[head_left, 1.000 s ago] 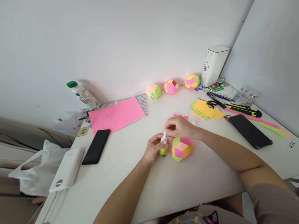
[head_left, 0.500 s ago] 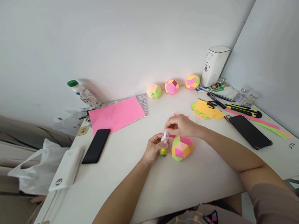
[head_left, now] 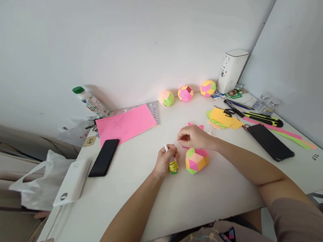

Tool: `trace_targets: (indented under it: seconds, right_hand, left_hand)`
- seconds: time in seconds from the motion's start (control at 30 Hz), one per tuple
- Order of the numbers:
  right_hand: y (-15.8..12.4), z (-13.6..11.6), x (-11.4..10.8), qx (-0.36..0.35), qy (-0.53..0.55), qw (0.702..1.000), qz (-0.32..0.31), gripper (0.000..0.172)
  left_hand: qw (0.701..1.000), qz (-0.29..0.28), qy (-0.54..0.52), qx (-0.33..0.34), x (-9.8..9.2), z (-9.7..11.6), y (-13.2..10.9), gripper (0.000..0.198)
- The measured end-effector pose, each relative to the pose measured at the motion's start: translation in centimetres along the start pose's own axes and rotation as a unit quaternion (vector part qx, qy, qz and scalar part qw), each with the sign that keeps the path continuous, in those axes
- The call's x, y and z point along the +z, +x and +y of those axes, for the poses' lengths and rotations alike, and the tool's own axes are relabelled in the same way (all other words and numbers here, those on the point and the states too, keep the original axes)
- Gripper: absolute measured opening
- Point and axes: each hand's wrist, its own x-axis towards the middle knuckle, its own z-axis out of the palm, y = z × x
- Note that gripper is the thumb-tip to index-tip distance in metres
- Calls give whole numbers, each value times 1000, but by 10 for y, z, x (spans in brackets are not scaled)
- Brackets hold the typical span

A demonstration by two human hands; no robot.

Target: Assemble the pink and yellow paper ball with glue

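My left hand (head_left: 166, 161) is closed around a small glue bottle (head_left: 173, 167) with a yellow-green label. The bottle's white nozzle (head_left: 166, 148) points up and tilts to the left. My right hand (head_left: 195, 137) is closed in a pinch just above the table, a little right of the bottle. Whatever sits between its fingertips is too small to make out. Below the right hand rests a faceted paper ball (head_left: 197, 160) in pink, green, orange and peach, touched by neither hand. Pink paper pieces (head_left: 200, 127) lie partly hidden behind the right hand.
Three finished-looking paper balls (head_left: 185, 93) line the wall. Left are pink sheets (head_left: 126, 123), a phone (head_left: 104, 158) and a plastic bottle (head_left: 91, 101). On the right lie coloured paper cards (head_left: 224, 118), scissors (head_left: 229, 112), a yellow-black cutter (head_left: 264, 119) and a black phone (head_left: 271, 142).
The glue bottle in my left hand has swung so its nozzle leans left, away from my right fingers. My right hand has barely moved, still pinched.
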Motion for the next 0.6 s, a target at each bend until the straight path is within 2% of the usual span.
trace_targets:
  seconds: [0.33,0.6]
  right_hand:
    - [-2,3,9,5,-5,999,-40,6]
    - [-3,5,8,9,-31,997,-76,9]
  left_hand:
    - [1000,-18,12,-17,5,3,-2,30]
    - [999,-17,27,-21,0,0,-2,23]
